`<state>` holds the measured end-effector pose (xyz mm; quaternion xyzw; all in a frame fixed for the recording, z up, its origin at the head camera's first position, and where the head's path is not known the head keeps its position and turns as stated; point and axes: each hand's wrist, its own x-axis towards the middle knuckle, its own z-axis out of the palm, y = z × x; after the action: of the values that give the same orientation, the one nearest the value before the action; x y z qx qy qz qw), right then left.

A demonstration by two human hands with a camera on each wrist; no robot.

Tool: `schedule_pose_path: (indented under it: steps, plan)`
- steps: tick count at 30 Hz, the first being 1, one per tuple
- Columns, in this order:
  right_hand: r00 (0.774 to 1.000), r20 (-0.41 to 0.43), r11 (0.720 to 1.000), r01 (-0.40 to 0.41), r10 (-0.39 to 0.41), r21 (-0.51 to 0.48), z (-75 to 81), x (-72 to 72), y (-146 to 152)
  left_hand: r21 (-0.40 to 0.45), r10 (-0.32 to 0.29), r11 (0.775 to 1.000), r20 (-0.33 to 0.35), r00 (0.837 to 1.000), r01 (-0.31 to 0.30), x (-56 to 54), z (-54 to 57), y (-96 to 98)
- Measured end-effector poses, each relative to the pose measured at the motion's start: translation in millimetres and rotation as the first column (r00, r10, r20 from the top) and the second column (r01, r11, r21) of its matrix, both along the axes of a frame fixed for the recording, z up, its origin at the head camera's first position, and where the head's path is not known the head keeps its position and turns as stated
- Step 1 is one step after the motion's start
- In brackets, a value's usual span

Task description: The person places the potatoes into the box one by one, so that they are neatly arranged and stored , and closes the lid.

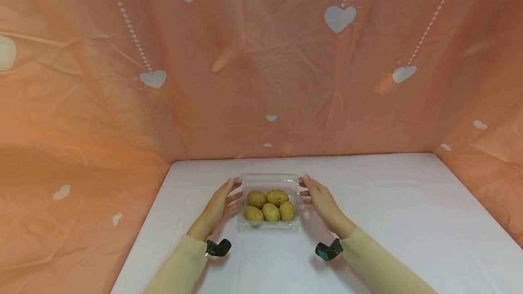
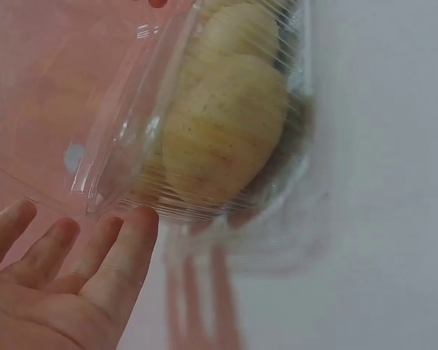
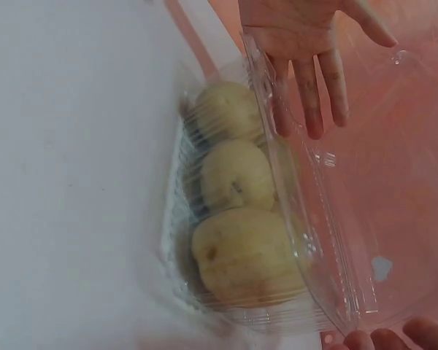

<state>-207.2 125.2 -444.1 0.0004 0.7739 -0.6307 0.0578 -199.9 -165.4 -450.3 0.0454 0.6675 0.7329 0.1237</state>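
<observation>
A clear plastic clamshell container (image 1: pixel 267 225) sits on the white table, with several yellow-brown potatoes (image 1: pixel 271 212) inside. Its see-through lid (image 3: pixel 372 219) stands raised from the hinge in the right wrist view. On the container's left side is my left hand (image 1: pixel 220 203), fingers extended and spread, the tips against the lid's side edge. My right hand (image 1: pixel 324 202) is at the opposite side, its fingertips (image 3: pixel 390 340) by the lid's corner. Neither hand visibly curls round the plastic. Potatoes (image 2: pixel 226 127) show through the clear wall in the left wrist view.
A white cloth (image 1: pixel 388 208) covers the table. An orange curtain (image 1: pixel 253 80) with white hearts hangs behind it and along both sides. Each wrist wears a dark strapped camera, the left camera (image 1: pixel 218 247) and the right camera (image 1: pixel 328 250).
</observation>
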Motion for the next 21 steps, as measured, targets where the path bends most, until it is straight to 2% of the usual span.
schedule_pose_path:
  steps: [9, 21]
  plan:
    - [0.999, 0.013, 0.999, -0.03, 0.03, 0.042, 0.5, 13.5, 4.1, -0.012, -0.011, 1.0, 0.001, 1.0, 0.011, 7.8, -3.4, 0.8]
    - [0.999, 0.038, 0.999, -0.036, 0.035, 0.025, -15.6, 24.9, 7.1, -0.04, -0.046, 0.998, -0.017, 0.999, 0.045, 14.4, -8.5, -2.5]
